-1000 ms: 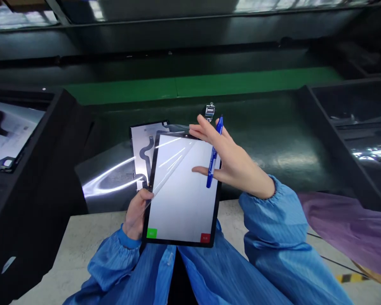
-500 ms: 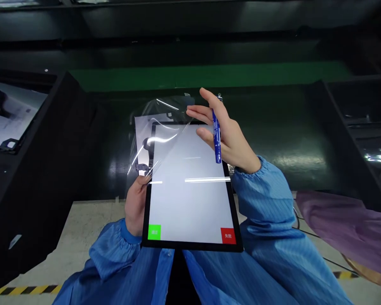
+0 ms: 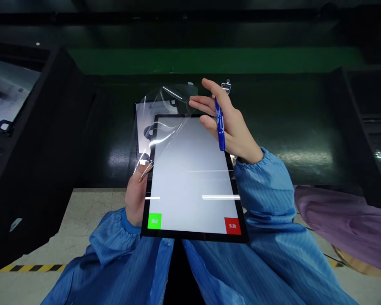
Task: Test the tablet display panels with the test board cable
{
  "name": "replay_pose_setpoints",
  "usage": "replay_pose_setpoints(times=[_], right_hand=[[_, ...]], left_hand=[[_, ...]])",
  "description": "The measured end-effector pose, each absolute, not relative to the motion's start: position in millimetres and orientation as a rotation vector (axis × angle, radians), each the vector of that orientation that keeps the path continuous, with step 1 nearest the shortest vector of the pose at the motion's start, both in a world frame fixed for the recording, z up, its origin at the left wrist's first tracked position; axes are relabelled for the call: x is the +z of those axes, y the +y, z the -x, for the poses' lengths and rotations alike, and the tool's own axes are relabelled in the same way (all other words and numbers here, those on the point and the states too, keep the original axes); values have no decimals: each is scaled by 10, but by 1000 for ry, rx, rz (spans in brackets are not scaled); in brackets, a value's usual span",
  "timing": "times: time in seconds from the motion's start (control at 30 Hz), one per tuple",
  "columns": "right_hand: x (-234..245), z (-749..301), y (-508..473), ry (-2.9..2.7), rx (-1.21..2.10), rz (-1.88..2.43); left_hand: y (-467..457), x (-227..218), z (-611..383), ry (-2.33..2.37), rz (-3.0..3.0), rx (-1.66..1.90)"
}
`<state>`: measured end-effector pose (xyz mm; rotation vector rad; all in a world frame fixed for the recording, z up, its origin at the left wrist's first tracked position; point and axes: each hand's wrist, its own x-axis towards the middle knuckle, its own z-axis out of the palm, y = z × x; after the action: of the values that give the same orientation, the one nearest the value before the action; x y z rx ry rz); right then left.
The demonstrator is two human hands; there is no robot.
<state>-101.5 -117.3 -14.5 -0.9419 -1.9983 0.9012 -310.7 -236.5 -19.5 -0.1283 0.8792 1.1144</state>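
Observation:
My left hand [image 3: 136, 199] grips the left edge of a tablet [image 3: 190, 169] and pins a clear plastic film [image 3: 165, 123] under its thumb. The tablet's screen is lit pale grey, with a green box at lower left and a red box at lower right. The film is peeled up and curls over the tablet's upper left corner. My right hand [image 3: 230, 123] is above the upper right of the screen and holds a blue marker pen [image 3: 220, 125] between its fingers. Its fingertips are by the film's upper right edge; whether they touch it I cannot tell.
Behind the tablet, on the dark bench [image 3: 288, 127], lies a panel with a black cable [image 3: 142, 120]. Another such panel [image 3: 9, 93] is at the far left, beyond a dark partition [image 3: 34, 148]. A stool with purple cloth [image 3: 339, 224] stands at right.
The view has shifted, so the bench and tablet sit higher in the picture. The film and both hands keep nearly the same pose, with the marker pen still in my right hand.

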Motion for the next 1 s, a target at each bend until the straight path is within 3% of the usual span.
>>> replay_pose_setpoints(times=[0.23, 0.6, 0.87, 1.0], right_hand=[[-164, 1005, -1182, -1985, 935, 1045], [-198, 1023, -1147, -1962, 982, 835], [-322, 1006, -1092, -1937, 991, 726], [-362, 1051, -1016, -1742, 894, 656]], left_hand=[[-2366, -193, 3120, 977, 137, 1136], [-2362, -46, 3091, 1208, 184, 1264], [-2381, -164, 3108, 1652, -307, 1305], [-2327, -249, 3112, 1626, -364, 1230]])
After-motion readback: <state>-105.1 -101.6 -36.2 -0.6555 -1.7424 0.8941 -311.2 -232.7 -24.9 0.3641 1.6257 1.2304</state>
